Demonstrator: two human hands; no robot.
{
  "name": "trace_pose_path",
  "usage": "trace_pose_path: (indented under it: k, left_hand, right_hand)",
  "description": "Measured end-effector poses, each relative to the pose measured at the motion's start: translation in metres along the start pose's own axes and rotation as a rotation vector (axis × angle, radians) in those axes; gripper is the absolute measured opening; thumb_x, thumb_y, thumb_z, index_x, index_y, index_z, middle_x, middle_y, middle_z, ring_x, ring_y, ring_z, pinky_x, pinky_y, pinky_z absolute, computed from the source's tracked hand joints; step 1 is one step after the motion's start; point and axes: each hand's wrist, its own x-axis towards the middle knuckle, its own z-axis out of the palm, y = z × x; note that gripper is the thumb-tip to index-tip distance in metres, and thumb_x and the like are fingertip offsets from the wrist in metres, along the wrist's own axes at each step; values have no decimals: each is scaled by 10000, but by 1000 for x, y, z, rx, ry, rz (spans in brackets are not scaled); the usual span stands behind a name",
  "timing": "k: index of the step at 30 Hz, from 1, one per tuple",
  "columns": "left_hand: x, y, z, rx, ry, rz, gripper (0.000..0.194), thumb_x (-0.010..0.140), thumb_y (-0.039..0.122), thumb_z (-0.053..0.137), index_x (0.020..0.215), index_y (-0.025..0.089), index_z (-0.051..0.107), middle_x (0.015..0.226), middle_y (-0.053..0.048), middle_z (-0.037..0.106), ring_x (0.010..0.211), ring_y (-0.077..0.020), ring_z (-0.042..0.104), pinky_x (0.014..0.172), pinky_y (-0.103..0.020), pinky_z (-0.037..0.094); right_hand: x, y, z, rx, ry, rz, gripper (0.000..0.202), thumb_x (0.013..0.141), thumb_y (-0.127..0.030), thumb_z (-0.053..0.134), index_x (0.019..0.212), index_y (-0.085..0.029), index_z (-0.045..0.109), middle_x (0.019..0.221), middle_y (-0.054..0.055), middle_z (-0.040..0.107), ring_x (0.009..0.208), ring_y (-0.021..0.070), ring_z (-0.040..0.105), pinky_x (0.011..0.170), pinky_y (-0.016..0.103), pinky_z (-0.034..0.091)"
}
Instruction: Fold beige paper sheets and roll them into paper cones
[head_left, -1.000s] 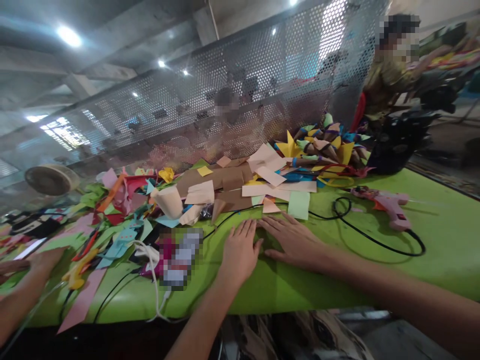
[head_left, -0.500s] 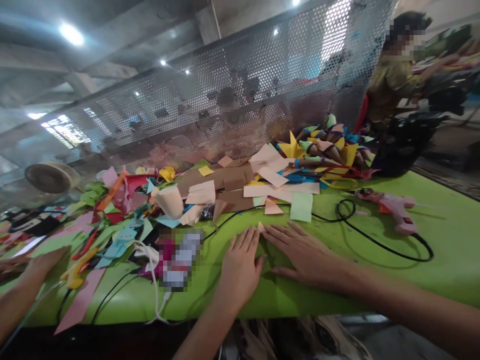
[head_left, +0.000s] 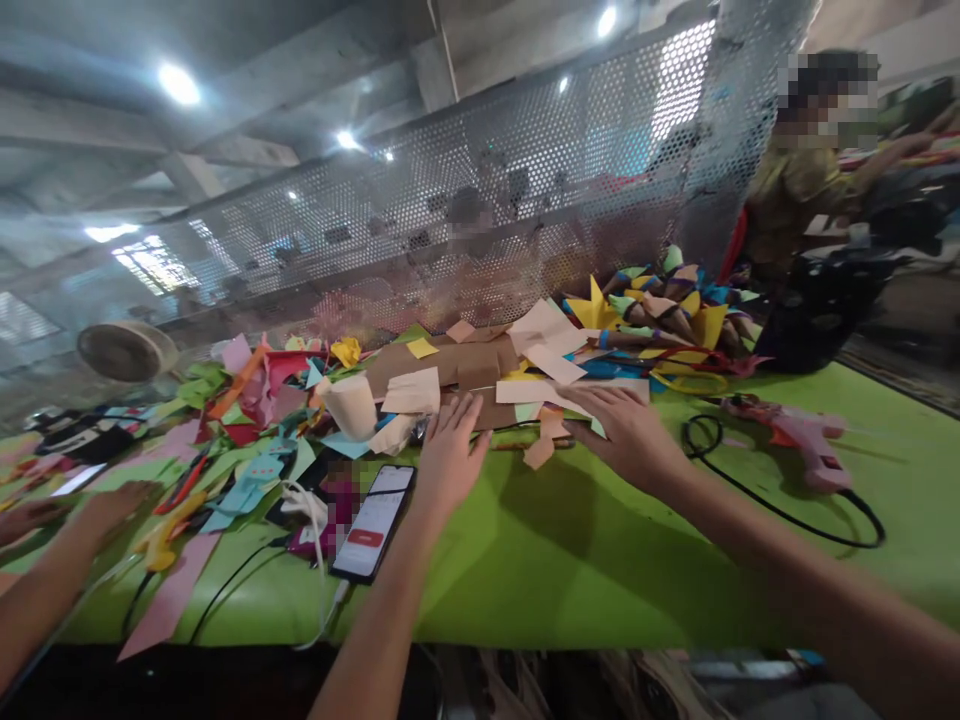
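My left hand (head_left: 452, 450) is open, its fingers stretched forward over the front of the brown paper sheets (head_left: 496, 412). My right hand (head_left: 626, 432) is open too, palm down, with its fingertips over a cream paper strip (head_left: 529, 393) and a pale green paper piece mostly hidden beneath it. Between the two hands lie a small peach paper scrap (head_left: 538, 453) and an orange one (head_left: 552, 422). A smartphone (head_left: 375, 525) with a lit screen rests left of my left forearm. Whether my fingers press on the papers I cannot tell.
A pink glue gun (head_left: 821, 455) with a black cord lies at right. Coloured paper scraps (head_left: 259, 385), a yellow glue gun (head_left: 161, 540) and another person's hand (head_left: 116, 505) are at left. Behind the green table (head_left: 525, 570) stands a perforated metal screen (head_left: 480, 220).
Both my hands have moved forward and apart, from the green table surface to the paper pile. Small paper scraps now lie between them at the pile's edge. The view has shifted slightly.
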Motion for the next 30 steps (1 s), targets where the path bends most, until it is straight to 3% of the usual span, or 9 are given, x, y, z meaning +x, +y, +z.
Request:
trace_pose_path:
  k: [4, 8, 12, 15, 19, 24, 30]
  left_hand:
    - [-6, 11, 25, -50, -141, 45, 474, 940, 275, 531, 1412, 273, 490, 1491, -29, 493, 1421, -224, 397, 1198, -520, 256]
    - [-5, 25, 39, -116, -179, 99, 543, 872, 209, 627, 1395, 290, 510, 1460, -21, 531, 1390, -234, 437, 1185, -533, 275]
    - [-1, 33, 42, -142, -98, 160, 406, 885, 168, 598, 1264, 310, 630, 1348, 1, 632, 1284, -213, 530, 1117, -444, 377]
    - [1, 36, 42, -149, -55, 168, 303, 886, 136, 581, 1132, 262, 705, 1228, -18, 697, 1172, -215, 583, 1047, -402, 416]
    - [3, 37, 45, -218, -43, 158, 440, 845, 73, 579, 1240, 254, 645, 1249, -25, 686, 1153, -234, 577, 1005, -397, 414]
    - [9, 36, 45, -295, -41, 103, 326, 816, 60, 556, 1044, 226, 720, 1071, -40, 737, 1061, -240, 604, 939, -370, 432]
    - [13, 37, 45, -455, -135, 173, 538, 747, 19, 550, 1186, 302, 678, 1216, -10, 702, 1106, -226, 608, 981, -348, 415]
  right_hand:
    - [-11, 6, 15, 4, -113, -22, 272, 943, -283, 510, 1101, -224, 723, 1095, 76, 743, 1007, 258, 650, 876, 392, 465]
    - [-11, 1, 18, -52, -239, -51, 242, 923, -228, 529, 1059, -231, 730, 1035, 77, 727, 966, 264, 618, 841, 388, 455]
    - [-9, -8, 22, -100, -305, -16, 215, 898, -188, 537, 1030, -204, 706, 1013, 94, 692, 992, 269, 587, 828, 378, 436]
    - [-9, -11, 25, -109, -322, 22, 195, 884, -154, 538, 1000, -195, 688, 1023, 95, 675, 1001, 264, 571, 816, 364, 418]
    - [-9, -11, 27, -87, -355, 46, 167, 880, -123, 549, 967, -199, 669, 1002, 74, 680, 986, 248, 574, 799, 349, 390]
    - [-9, -10, 25, -115, -364, -8, 132, 913, -132, 531, 924, -187, 650, 943, 63, 694, 928, 245, 589, 775, 352, 368]
    - [-11, -7, 26, -63, -358, -45, 250, 882, -53, 499, 1008, -183, 672, 991, 82, 703, 955, 237, 594, 798, 347, 389]
